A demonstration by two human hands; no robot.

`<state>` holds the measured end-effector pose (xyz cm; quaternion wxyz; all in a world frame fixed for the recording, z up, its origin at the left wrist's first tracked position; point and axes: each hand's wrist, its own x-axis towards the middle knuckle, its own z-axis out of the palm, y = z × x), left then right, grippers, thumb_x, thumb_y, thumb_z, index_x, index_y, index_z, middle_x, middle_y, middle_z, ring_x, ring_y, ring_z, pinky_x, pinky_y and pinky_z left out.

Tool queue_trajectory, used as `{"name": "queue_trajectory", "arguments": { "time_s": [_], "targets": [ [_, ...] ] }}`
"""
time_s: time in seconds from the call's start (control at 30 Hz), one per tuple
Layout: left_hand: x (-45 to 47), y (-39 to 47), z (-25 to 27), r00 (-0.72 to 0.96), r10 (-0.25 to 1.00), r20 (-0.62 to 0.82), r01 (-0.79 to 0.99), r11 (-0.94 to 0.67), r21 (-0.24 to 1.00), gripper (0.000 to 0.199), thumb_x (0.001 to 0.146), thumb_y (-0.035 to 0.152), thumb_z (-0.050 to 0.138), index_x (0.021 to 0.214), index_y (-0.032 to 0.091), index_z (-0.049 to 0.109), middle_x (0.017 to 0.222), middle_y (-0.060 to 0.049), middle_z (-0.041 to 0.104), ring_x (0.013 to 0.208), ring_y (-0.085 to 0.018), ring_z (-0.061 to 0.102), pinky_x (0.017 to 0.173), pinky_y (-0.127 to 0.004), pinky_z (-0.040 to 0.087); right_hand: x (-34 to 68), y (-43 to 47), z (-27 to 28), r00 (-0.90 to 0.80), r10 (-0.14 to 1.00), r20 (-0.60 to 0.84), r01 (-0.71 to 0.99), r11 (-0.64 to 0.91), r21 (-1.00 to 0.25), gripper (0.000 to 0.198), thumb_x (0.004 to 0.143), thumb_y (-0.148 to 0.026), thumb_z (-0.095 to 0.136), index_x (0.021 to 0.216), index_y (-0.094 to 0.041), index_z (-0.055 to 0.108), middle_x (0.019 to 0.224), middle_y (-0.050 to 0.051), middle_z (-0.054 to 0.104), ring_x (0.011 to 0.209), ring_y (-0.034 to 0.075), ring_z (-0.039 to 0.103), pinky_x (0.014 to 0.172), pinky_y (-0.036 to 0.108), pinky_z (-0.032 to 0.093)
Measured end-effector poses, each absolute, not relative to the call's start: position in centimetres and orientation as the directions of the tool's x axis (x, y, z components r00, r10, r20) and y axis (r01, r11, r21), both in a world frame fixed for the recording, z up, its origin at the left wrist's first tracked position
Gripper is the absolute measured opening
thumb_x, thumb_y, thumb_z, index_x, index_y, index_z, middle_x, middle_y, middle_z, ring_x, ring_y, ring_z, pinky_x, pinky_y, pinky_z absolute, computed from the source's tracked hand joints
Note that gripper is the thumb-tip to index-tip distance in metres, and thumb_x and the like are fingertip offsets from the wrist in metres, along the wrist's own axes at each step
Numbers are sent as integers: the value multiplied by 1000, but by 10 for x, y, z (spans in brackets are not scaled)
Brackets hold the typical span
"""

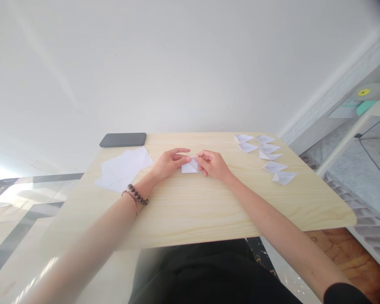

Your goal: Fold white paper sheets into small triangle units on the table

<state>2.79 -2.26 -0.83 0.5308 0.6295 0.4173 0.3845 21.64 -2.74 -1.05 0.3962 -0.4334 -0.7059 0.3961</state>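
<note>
A small folded white sheet of paper (pixel 189 167) lies on the table between my hands. My left hand (pixel 169 164) has its thumb on the paper's upper left part, with the index finger stretched out above it. At the paper's upper right corner, my right hand (pixel 213 164) pinches the edge between thumb and fingers. A diagonal crease shows on the paper's right half. Left of my left hand lies a loose pile of flat white paper sheets (pixel 123 166). Several folded paper boats (pixel 270 148) stand in a group to the right of my right hand.
The pale wooden table (pixel 190 211) has rounded corners and its far edge is against a white wall (pixel 183 71). A dark phone (pixel 123 139) lies at the far left corner. Beyond the right edge stands a white metal frame (pixel 348 131).
</note>
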Motion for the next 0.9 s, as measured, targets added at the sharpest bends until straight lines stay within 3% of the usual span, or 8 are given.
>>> {"name": "queue_trajectory", "arguments": {
  "time_s": [0.2,0.37,0.6,0.9],
  "targets": [
    [28,-21,-8,407,912,-39,16,36,999,45,67,44,64,97,11,63,91,-8,66,88,-20,59,80,-34,46,218,-25,-10,-270,934,232,252,301,-920,30,77,-46,49,73,-16,50,56,-1,58,37,8,50,38,19,40],
    [27,-21,-8,386,920,-73,50,58,997,42,63,43,68,90,11,66,85,-6,67,85,-21,60,80,-36,48,217,-28,-9,-308,925,221,323,320,-890,30,78,-45,46,73,-16,52,55,-1,57,36,6,47,38,18,38],
    [29,-22,-8,373,927,-41,72,15,997,38,62,43,68,84,13,68,79,-4,68,79,-20,61,73,-31,48,215,-30,-5,-360,890,279,408,419,-811,31,82,-44,42,73,-17,56,53,-3,53,38,6,45,42,18,38],
    [28,-22,-7,345,936,62,119,-109,987,41,67,46,64,93,15,67,85,-7,68,76,-19,60,69,-28,45,215,-30,-6,-379,863,335,403,480,-779,30,82,-43,42,75,-17,56,57,-2,52,45,7,46,45,18,36]
  ]
}}
